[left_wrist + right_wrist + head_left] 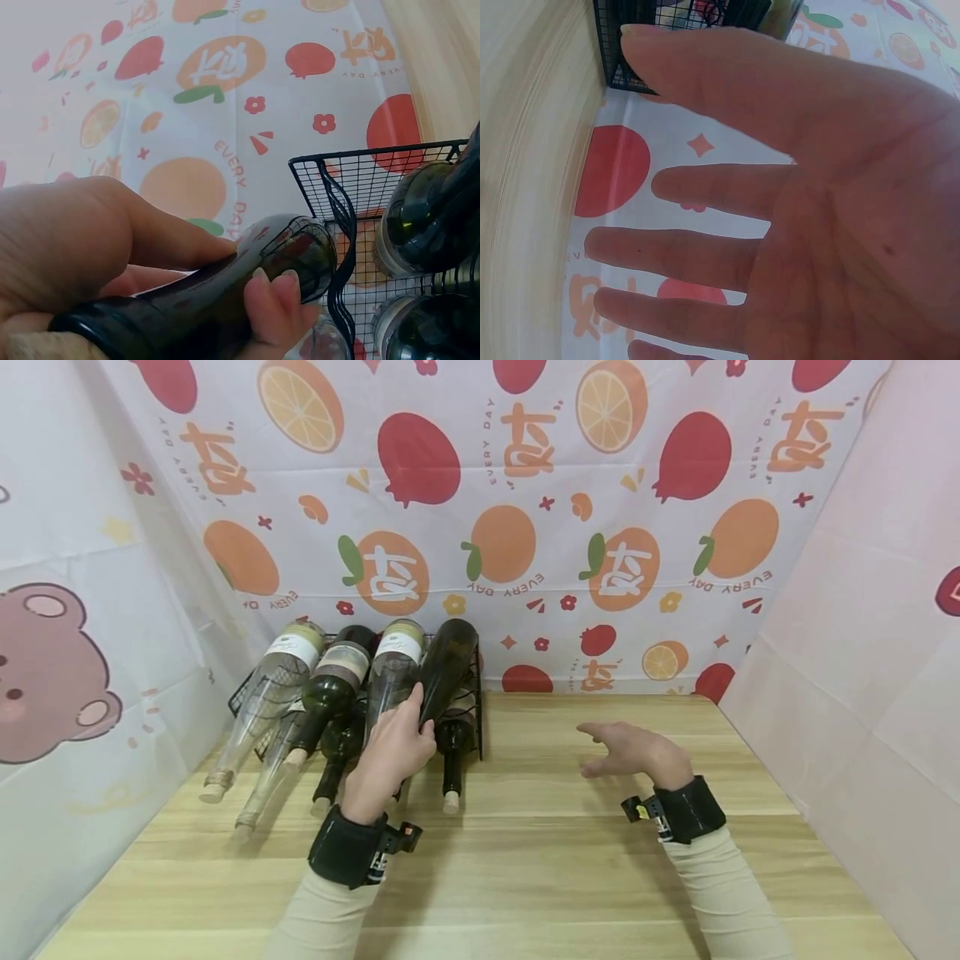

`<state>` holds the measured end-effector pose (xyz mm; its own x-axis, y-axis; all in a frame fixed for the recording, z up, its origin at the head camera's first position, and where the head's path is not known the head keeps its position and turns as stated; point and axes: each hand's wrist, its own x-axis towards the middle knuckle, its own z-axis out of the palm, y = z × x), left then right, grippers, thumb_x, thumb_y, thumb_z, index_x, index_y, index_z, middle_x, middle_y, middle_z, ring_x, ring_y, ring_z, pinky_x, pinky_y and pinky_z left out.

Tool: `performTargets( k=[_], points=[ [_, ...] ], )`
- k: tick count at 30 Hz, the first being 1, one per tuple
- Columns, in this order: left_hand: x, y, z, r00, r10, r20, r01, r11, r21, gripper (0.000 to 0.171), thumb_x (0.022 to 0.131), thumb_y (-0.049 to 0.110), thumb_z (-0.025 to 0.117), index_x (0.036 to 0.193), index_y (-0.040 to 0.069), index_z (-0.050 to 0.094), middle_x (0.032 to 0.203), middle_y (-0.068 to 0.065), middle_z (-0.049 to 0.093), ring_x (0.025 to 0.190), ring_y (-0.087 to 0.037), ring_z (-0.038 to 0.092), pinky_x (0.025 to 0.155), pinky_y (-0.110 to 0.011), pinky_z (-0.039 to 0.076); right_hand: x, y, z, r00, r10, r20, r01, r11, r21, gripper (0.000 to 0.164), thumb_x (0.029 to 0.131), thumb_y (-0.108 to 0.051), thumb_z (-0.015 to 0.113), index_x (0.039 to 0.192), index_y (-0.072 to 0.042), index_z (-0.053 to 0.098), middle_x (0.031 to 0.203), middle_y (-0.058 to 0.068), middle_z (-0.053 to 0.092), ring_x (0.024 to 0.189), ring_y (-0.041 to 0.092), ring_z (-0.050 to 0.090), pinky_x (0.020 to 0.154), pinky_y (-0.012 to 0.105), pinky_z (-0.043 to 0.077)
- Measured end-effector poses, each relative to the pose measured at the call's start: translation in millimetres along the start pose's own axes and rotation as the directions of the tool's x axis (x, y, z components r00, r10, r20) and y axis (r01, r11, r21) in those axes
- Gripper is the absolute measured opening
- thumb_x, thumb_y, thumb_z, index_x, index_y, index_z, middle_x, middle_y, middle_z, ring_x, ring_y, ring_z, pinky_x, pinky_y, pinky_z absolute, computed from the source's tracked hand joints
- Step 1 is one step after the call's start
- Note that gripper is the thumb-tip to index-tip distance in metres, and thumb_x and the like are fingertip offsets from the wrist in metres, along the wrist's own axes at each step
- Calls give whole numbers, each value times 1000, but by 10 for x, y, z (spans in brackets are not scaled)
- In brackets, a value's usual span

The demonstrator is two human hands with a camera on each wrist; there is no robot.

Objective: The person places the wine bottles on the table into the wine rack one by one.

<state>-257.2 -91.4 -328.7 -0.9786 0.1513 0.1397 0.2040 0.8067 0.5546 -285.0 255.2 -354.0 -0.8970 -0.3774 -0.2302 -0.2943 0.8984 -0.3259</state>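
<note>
My left hand (393,747) grips a dark green wine bottle (452,660) at the right end of the rack's upper row. In the left wrist view, fingers and thumb wrap around this bottle (202,307), whose cork (56,346) points toward the wrist. Its base reaches the black wire rack (341,225). Just left of it lies a clear bottle (397,652) with a white label, partly hidden by the hand. To the right, my right hand (637,752) hovers over the table with its fingers spread, as the right wrist view confirms, and touches nothing.
More corked bottles lie in the rack: a clear one (277,685) at far left, a labelled green one (341,672), and a dark one (453,739) in the lower row. Their necks jut over the wooden table (525,860). A fruit-print cloth (555,543) hangs behind.
</note>
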Motion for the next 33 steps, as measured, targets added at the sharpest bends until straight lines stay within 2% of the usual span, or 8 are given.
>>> performTargets(
  k=[5,10,13,15,20,24,33],
  points=[
    [14,44,12,999,-4,42,4,1000,-6,71,105,14,49,164,-1,12,53,-2,45,40,-13,31,46,-27,32,5,2,-8,1000,7,2,-7,1000,-5,78,92,-33,79,156,-7,43,147,21,58,136,39,56,109,59,48],
    [35,109,47,998,-14,63,14,1000,-5,71,106,18,48,164,-2,12,64,-8,53,39,-12,30,42,-26,31,3,-21,-8,1000,16,5,-16,1000,-7,77,92,-33,78,156,-8,43,147,21,58,136,39,56,108,59,48],
    [43,145,85,997,-18,69,18,1000,-7,72,106,18,47,163,-4,10,58,-3,49,38,-11,27,40,-24,28,5,-24,-4,1000,13,7,-13,1000,-4,76,92,-33,78,155,-7,44,147,21,59,136,39,56,108,59,48],
    [47,163,109,996,-23,81,24,1000,-9,73,106,18,46,163,-5,7,50,1,41,37,-10,26,39,-23,26,8,-23,-2,1000,12,9,-12,1000,-2,76,92,-33,78,155,-7,44,147,22,59,136,39,56,108,59,48],
    [63,194,154,995,-39,96,40,999,-10,74,107,19,46,163,-5,3,49,3,38,38,-10,25,39,-23,24,15,-14,-3,1000,16,16,-16,1000,-5,75,93,-33,77,155,-7,44,146,22,59,136,40,56,108,59,48],
    [73,225,185,996,-42,83,40,999,20,74,106,19,46,162,-7,5,48,3,38,38,-10,25,39,-23,24,15,-5,-8,1000,21,21,-21,1000,-4,74,94,-33,76,155,-7,44,145,22,59,136,40,56,108,59,48],
    [90,290,244,1000,-16,-9,17,994,112,70,105,18,48,159,-13,16,46,2,39,37,-12,28,40,-24,24,15,3,9,999,30,27,-30,1000,1,75,93,-35,76,155,-8,44,146,21,59,136,39,56,107,60,48]
  ],
)
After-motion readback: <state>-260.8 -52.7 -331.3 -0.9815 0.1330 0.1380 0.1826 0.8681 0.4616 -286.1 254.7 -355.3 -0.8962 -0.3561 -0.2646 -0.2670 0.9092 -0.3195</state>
